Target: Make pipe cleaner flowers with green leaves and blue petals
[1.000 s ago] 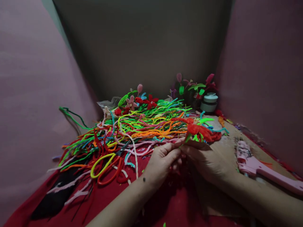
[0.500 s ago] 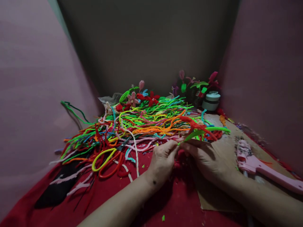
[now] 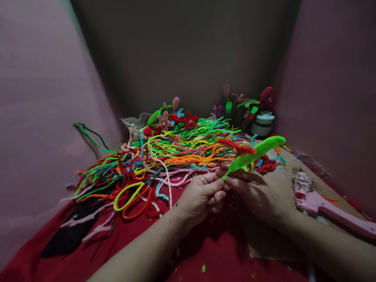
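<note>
Between my two hands is a pipe-cleaner flower with red petals (image 3: 239,147) and a long bright green leaf (image 3: 255,152) slanting up to the right. My left hand (image 3: 202,194) is closed, its thumb and fingers pinching the stem at the leaf's base. Close beside it, my right hand (image 3: 254,190) grips the same spot from the right, with its fingers partly behind the leaf. The lower stem is hidden by my hands. Just beyond them spreads a heap of many-coloured pipe cleaners (image 3: 188,147).
Scissors with yellow and red handles (image 3: 136,199) lie left of my hands. On the right a pink glue gun (image 3: 320,203) rests on cardboard (image 3: 264,246). Finished flowers (image 3: 189,120) and a pale blue-lidded jar (image 3: 263,123) stand at the back. A black piece (image 3: 64,235) lies front left.
The green leaf has turned so its broad face shows and its tip points higher. The red petals have shifted left and up. My left fingers have rolled round the stem.
</note>
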Demonstrator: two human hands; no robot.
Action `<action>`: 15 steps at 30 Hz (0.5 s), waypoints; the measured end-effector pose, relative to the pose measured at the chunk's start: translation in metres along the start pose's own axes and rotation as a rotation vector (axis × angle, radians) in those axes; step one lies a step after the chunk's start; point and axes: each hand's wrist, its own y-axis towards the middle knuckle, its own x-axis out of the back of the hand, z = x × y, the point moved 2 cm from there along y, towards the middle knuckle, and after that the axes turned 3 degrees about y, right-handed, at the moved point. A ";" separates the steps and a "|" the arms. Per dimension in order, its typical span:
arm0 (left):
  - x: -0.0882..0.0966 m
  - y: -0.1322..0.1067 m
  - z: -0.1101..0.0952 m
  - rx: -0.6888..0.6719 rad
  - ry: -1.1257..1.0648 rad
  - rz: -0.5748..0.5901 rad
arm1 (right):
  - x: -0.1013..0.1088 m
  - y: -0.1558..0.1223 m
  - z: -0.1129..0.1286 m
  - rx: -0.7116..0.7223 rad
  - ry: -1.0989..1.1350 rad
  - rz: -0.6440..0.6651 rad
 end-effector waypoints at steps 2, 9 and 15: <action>0.003 -0.001 0.001 0.062 -0.058 0.088 | 0.000 0.000 0.000 -0.005 -0.044 0.027; 0.002 -0.002 -0.002 0.047 0.058 0.126 | -0.004 -0.002 0.001 -0.032 0.030 -0.019; -0.009 -0.002 -0.004 -0.240 0.528 -0.277 | -0.004 -0.001 0.001 -0.030 0.106 -0.167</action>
